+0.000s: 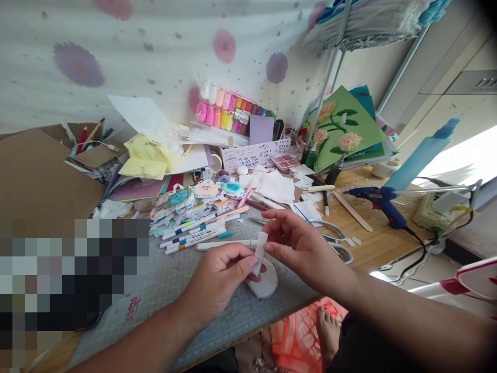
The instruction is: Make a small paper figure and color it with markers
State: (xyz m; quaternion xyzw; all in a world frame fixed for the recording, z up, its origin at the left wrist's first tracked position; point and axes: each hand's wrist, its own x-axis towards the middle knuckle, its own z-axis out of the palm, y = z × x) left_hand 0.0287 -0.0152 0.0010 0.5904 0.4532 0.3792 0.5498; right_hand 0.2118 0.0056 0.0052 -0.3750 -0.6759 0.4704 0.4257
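Observation:
My left hand (227, 269) pinches a short, semi-translucent white strip (260, 249) between thumb and fingers, and the strip stands up from the grip. Close to its upper end is my right hand (297, 241), its thumb and fingers curved and apart with nothing visible between them. Whether the right thumb touches the strip is hard to tell. Just below the hands, a white rounded flat piece (265, 282) lies on the grey cutting mat (163, 305), partly covered by my left fingers.
Capped markers (202, 230) and a heap of paper cutouts (174, 207) lie beyond my hands. To the right are scissors (341, 253), a wooden stick (353, 211) and a blue glue gun (382, 202) with its cord. A cardboard box (42, 171) stands left.

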